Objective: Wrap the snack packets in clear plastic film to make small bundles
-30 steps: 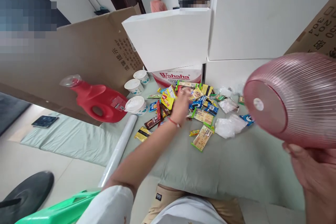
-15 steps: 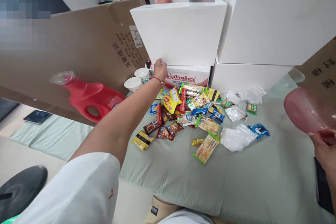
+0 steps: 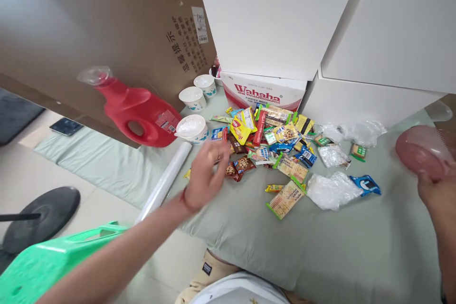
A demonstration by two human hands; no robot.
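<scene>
My left hand (image 3: 207, 171), blurred by motion, is over the front left of the snack pile. Its fingers are half bent, the thumb apart from them, and I see nothing between them. Just beyond it lie wrapped snacks (image 3: 281, 133) in yellow, red, blue and brown packets. Several white paper cups (image 3: 191, 129) stand behind and to the left of this hand. At the right edge, my right hand (image 3: 436, 194) grips a pink translucent plastic piece (image 3: 416, 152), rounded on one side and ridged on the other.
White boxes (image 3: 278, 23) stand stacked behind the snacks, one on a Wahaha carton (image 3: 261, 92). A large cardboard sheet (image 3: 142, 33) borders the left, with a red jug (image 3: 142, 109) before it. Clear plastic wrappers (image 3: 329, 192) lie at right. A green plastic stool (image 3: 57, 251) stands below.
My left hand has come back from beside the white box toward me, to the front left of the snacks. My right hand keeps hold of the pink piece. The view has tipped downward.
</scene>
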